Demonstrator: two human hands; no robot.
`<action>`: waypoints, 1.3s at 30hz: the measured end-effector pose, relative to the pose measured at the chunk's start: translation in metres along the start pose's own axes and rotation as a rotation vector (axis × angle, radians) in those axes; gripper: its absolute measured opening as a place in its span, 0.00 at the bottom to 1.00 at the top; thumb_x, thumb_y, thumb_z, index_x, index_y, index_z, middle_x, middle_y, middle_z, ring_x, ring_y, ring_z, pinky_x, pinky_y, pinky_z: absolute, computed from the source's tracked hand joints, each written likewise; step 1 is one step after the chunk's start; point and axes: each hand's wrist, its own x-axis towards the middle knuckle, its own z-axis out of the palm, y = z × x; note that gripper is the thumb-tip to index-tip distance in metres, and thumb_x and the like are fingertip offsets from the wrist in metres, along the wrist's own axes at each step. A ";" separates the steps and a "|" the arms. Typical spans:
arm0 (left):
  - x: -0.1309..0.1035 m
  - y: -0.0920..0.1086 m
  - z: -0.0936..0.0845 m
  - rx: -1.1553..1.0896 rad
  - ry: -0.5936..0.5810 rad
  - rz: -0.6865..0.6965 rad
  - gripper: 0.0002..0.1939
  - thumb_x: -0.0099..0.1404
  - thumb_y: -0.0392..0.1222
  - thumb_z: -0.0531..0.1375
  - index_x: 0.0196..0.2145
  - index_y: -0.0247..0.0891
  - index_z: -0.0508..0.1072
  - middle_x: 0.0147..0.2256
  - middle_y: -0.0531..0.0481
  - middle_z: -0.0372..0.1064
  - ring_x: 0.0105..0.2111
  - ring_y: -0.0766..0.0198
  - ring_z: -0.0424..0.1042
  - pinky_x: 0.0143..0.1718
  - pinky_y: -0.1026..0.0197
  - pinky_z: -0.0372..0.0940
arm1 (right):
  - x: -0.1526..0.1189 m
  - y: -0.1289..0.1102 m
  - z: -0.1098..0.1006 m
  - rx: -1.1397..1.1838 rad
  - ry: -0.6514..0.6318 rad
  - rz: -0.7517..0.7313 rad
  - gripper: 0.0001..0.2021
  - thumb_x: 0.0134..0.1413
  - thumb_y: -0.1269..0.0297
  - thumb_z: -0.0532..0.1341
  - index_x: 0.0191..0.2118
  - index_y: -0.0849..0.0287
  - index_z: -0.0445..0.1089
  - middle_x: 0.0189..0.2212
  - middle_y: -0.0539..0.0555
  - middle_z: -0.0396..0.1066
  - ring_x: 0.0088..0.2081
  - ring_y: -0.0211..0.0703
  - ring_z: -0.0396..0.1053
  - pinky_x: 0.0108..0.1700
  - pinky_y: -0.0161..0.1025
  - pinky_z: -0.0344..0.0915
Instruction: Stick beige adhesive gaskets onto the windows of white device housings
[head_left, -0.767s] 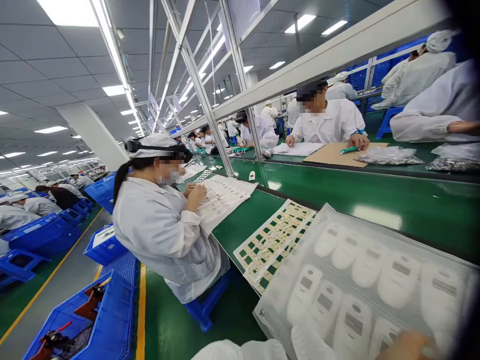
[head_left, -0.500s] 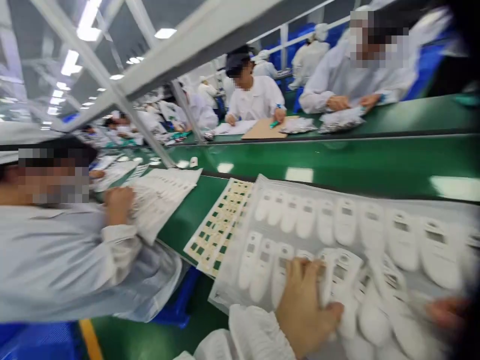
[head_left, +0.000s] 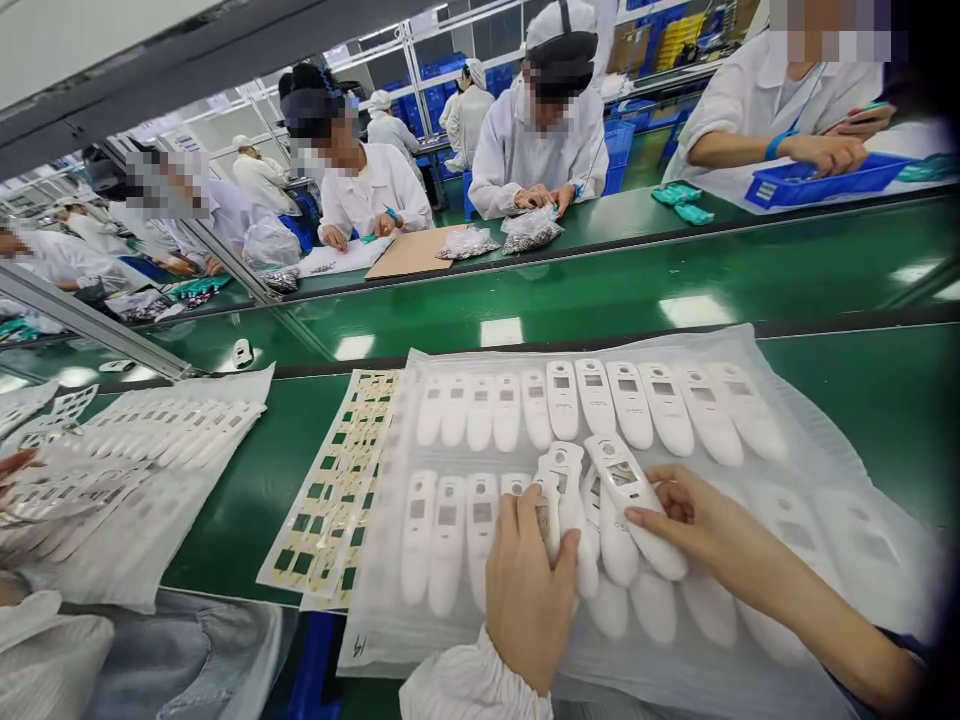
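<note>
Head view: two white shells [head_left: 570,500] are pinched in the left hand [head_left: 529,600], and a third shell [head_left: 634,500] is gripped by the right hand [head_left: 694,520], above the plastic sheet [head_left: 825,440] (rows of shells lying loose). Neighbouring shells could be knocked askew by either wrist. A blue bin [head_left: 825,185] is noted opposite, contents unclear.

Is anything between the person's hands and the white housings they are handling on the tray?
Nothing visible. The left hand already rests on one raised white housing, and the right hand touches a tilted housing beside it, both above the clear tray.
</note>
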 end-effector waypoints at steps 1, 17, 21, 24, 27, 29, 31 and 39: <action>0.001 0.000 0.000 -0.014 0.041 0.031 0.20 0.66 0.42 0.53 0.55 0.37 0.63 0.48 0.39 0.63 0.51 0.49 0.64 0.50 0.49 0.61 | -0.001 -0.004 -0.001 0.139 -0.065 0.024 0.23 0.49 0.42 0.63 0.42 0.56 0.68 0.22 0.48 0.64 0.22 0.39 0.61 0.22 0.36 0.59; -0.010 0.049 -0.013 -0.974 -0.364 -0.125 0.40 0.61 0.45 0.64 0.64 0.38 0.50 0.26 0.53 0.71 0.21 0.71 0.65 0.26 0.66 0.65 | -0.023 -0.073 0.001 0.669 -0.153 0.020 0.17 0.56 0.47 0.62 0.33 0.57 0.66 0.19 0.45 0.55 0.21 0.32 0.50 0.24 0.33 0.53; -0.009 0.047 -0.015 -1.026 -0.366 -0.122 0.36 0.64 0.51 0.61 0.64 0.36 0.51 0.20 0.55 0.69 0.17 0.70 0.64 0.20 0.69 0.64 | -0.024 -0.075 0.001 0.647 -0.159 -0.018 0.16 0.56 0.48 0.62 0.34 0.57 0.66 0.18 0.44 0.52 0.21 0.33 0.49 0.24 0.34 0.53; -0.007 0.046 -0.014 -1.019 -0.316 -0.104 0.28 0.70 0.55 0.51 0.60 0.33 0.58 0.15 0.54 0.67 0.13 0.70 0.61 0.15 0.70 0.60 | -0.026 -0.075 0.001 0.634 -0.190 -0.046 0.15 0.57 0.49 0.61 0.36 0.56 0.65 0.17 0.43 0.52 0.20 0.33 0.49 0.24 0.34 0.54; -0.007 0.048 -0.015 -1.010 -0.267 -0.095 0.27 0.71 0.56 0.46 0.57 0.34 0.61 0.14 0.54 0.66 0.12 0.70 0.61 0.13 0.71 0.60 | -0.028 -0.075 0.001 0.630 -0.202 -0.064 0.14 0.58 0.50 0.61 0.39 0.56 0.66 0.17 0.43 0.54 0.19 0.32 0.50 0.24 0.35 0.54; -0.009 0.050 -0.016 -1.003 -0.251 -0.079 0.28 0.70 0.57 0.48 0.58 0.34 0.60 0.16 0.53 0.68 0.13 0.69 0.63 0.15 0.71 0.61 | -0.028 -0.075 0.001 0.633 -0.206 -0.086 0.13 0.59 0.51 0.61 0.41 0.55 0.66 0.19 0.44 0.56 0.19 0.32 0.50 0.23 0.34 0.55; -0.011 0.053 -0.018 -0.970 -0.237 -0.086 0.30 0.67 0.55 0.57 0.60 0.35 0.59 0.18 0.53 0.69 0.16 0.70 0.65 0.17 0.71 0.63 | -0.028 -0.075 0.001 0.652 -0.220 -0.106 0.12 0.59 0.52 0.61 0.41 0.55 0.66 0.20 0.45 0.58 0.19 0.31 0.50 0.23 0.34 0.55; -0.005 0.048 -0.023 -1.100 -0.449 -0.078 0.34 0.67 0.52 0.58 0.63 0.36 0.51 0.18 0.53 0.70 0.12 0.71 0.61 0.14 0.72 0.59 | -0.026 -0.075 0.002 0.666 -0.190 -0.060 0.13 0.60 0.51 0.60 0.40 0.55 0.66 0.15 0.42 0.54 0.19 0.33 0.51 0.25 0.35 0.56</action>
